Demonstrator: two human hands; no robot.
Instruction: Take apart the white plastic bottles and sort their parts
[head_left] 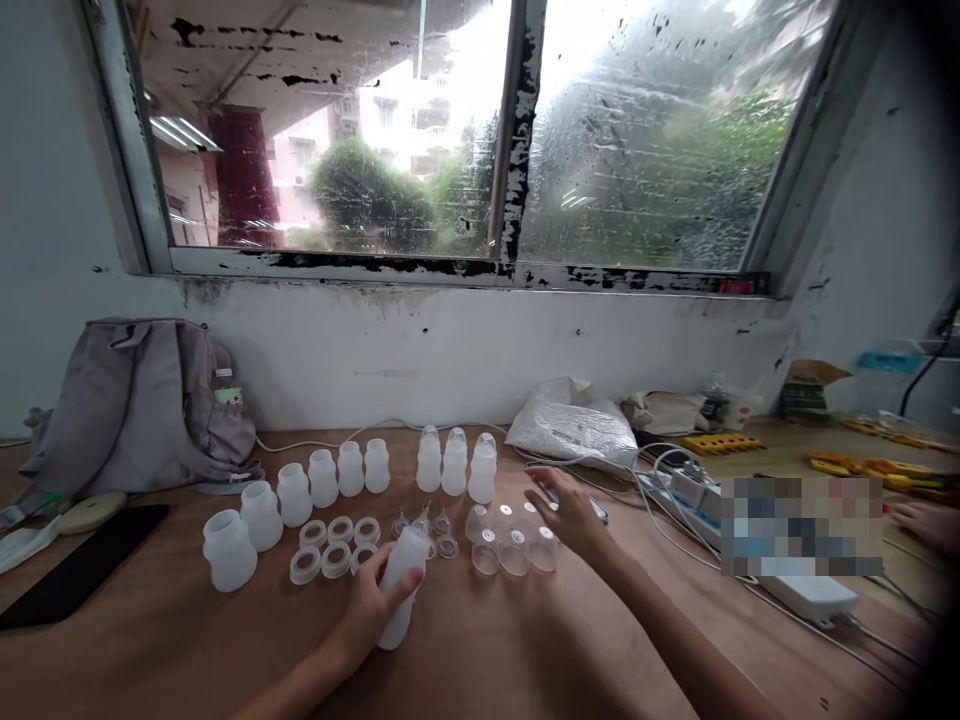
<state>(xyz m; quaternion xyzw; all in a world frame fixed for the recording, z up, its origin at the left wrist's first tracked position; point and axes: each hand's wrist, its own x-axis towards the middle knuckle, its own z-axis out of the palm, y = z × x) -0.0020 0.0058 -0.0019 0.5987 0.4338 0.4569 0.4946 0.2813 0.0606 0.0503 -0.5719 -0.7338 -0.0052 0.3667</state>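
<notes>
My left hand [366, 605] is wrapped round a frosted baby bottle [403, 590], which tilts a little and has a clear nipple at its top. My right hand [566, 505] reaches over the back right of the clear dome caps [514, 552], fingers stretched out; whether it touches one I cannot tell. Several white collar rings [337, 558] lie in two rows left of the held bottle. Clear nipples [447, 546] lie behind it, partly hidden. Open bottle bodies [261, 516] stand in a curved row at the left. Three capped bottles [454, 464] stand upright at the back.
A grey backpack [142, 400] and a black mat [86, 565] are at the left. A bubble-wrap bag [571, 425] lies by the wall. Behind my right hand lies a phone-like flat object [598, 509]. White power strips [810, 595] with cables run along the right, where another person's hand [919, 522] shows.
</notes>
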